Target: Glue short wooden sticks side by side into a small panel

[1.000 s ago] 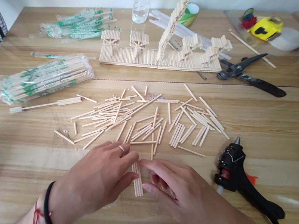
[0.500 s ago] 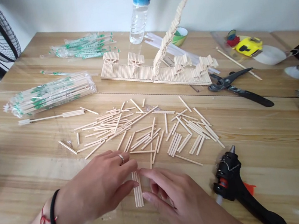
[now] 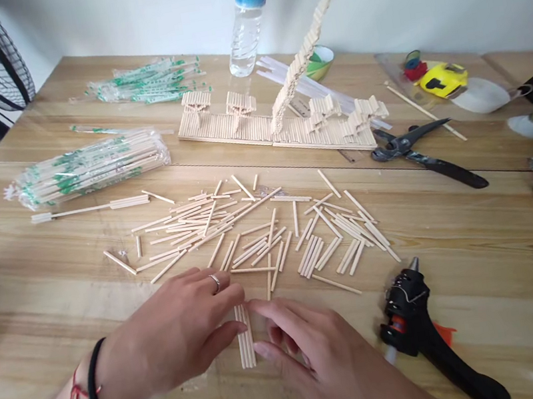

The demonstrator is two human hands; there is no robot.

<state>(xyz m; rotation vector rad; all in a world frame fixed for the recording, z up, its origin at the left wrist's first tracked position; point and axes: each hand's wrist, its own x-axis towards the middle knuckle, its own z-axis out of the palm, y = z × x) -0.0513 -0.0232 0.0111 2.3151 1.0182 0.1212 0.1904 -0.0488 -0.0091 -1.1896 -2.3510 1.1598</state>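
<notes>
item: a small row of sticks (image 3: 246, 349), laid side by side on the worktop (image 3: 115, 331), directly between our two hands.

left hand (image 3: 182, 337): thumb tip over the row's left side, forefinger at its far end; fingertips partly hidden, so we cannot tell whether it is clamped on the sticks.

right hand (image 3: 315, 347): thumb and forefinger apart, both tips at the row's right edge; the other fingers curled under.

change, over the last second: our view has tilted up, bringing in the label of the water bottle (image 3: 247, 27) and the whole leaning column of the stick model (image 3: 235, 130). the hands and the row keep the same arrangement. we judge from this that the row is being kept even, with no stick added.

about the hands: loose sticks (image 3: 312, 256), scattered beyond the row; a glue gun (image 3: 409, 302), lying to the right, touched by neither hand.

farther back: pliers (image 3: 402, 144), near the model's right end; a bag of wrapped sticks (image 3: 89, 167), at left.
</notes>
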